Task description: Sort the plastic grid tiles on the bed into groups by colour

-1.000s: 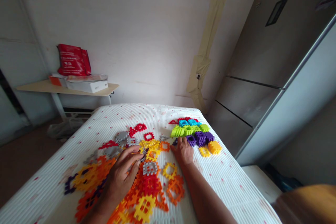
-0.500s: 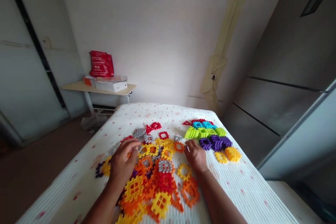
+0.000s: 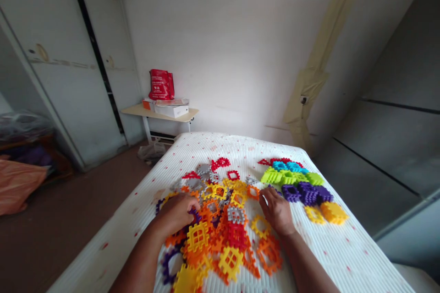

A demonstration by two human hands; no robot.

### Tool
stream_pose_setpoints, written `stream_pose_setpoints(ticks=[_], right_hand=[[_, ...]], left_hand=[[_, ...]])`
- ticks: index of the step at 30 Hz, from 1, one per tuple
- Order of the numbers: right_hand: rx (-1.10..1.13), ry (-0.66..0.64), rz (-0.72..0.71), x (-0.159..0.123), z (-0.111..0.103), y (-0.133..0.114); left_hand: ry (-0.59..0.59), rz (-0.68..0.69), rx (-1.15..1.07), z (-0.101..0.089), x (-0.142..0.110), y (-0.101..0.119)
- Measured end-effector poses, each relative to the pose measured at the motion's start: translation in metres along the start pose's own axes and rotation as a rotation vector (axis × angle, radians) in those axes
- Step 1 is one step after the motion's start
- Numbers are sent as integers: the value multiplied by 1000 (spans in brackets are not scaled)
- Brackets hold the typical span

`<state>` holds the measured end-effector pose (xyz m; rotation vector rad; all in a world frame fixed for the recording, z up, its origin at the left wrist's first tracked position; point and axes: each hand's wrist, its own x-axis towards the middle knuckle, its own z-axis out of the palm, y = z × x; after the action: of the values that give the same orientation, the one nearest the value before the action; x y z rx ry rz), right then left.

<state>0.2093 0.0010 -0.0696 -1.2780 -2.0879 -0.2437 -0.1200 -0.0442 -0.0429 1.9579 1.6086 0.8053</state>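
**Left hand (image 3: 177,214)** curled over a heap of multicoloured interlocking plastic blocks (image 3: 220,233) on a white ribbed mattress (image 3: 343,247); whether it pinches a piece cannot be told. **Right hand (image 3: 277,210)** open, fingers loosely spread, resting just beside the heap near an orange ring-shaped block (image 3: 253,192). Lime, cyan, purple and yellow blocks (image 3: 299,187) lie grouped by colour to the right.

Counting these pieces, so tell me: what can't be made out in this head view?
In the head view:
Under the left hand: pieces hidden by the hand; any grip can't be told.
Lower layers of the plastic waffle blocks: hidden by blocks on top.
The yellow block: cut off by the bottom edge.
Print on the red bag: too small to read.
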Motion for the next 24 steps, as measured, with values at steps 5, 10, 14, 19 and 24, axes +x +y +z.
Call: stream_pose_setpoints(ticks=[5, 10, 14, 19, 24], right_hand=[[7, -24, -12, 0, 1, -1], [-8, -16, -29, 0, 1, -3], [6, -38, -19, 1, -1, -5], [150, -14, -24, 2, -6, -23], [316, 6, -66, 2, -15, -59]], left_hand=[[52, 0, 27, 5, 4, 10], [115, -30, -93, 3, 12, 20], [198, -68, -220, 6, 17, 28], [252, -82, -317, 22, 20, 30], [252, -95, -328, 36, 18, 39]])
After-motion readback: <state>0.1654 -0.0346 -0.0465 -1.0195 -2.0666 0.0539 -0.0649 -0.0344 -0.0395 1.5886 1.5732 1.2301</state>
